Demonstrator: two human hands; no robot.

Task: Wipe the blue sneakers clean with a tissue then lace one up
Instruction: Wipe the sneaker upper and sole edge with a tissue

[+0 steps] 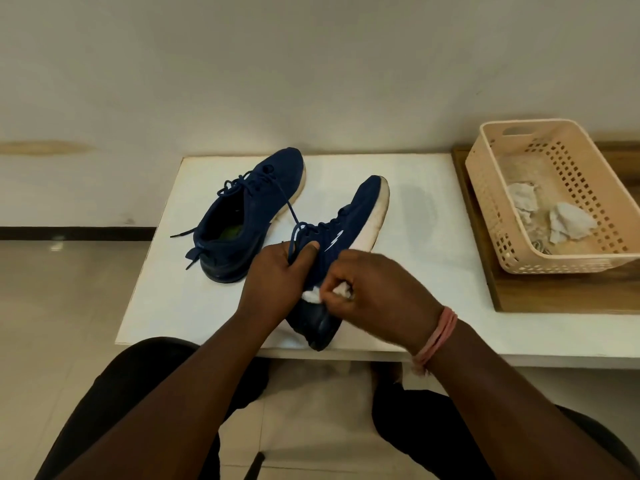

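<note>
Two blue sneakers with white soles are on the white table [433, 299]. The left sneaker [242, 216] stands upright with its laces loose. The right sneaker [349, 220] is tilted onto its side, white sole facing right, heel near the table's front edge. My left hand [277, 278] grips this sneaker around its collar and tongue, thumb by the laces. My right hand [374, 289] pinches a crumpled white tissue [313, 296] and presses it against the sneaker's side near the heel.
A beige perforated plastic basket [485, 188] sits on a wooden board [540, 296] at the table's right end and holds crumpled used tissues [568, 220]. A white wall runs behind the table. My dark-clad knees are below the front edge.
</note>
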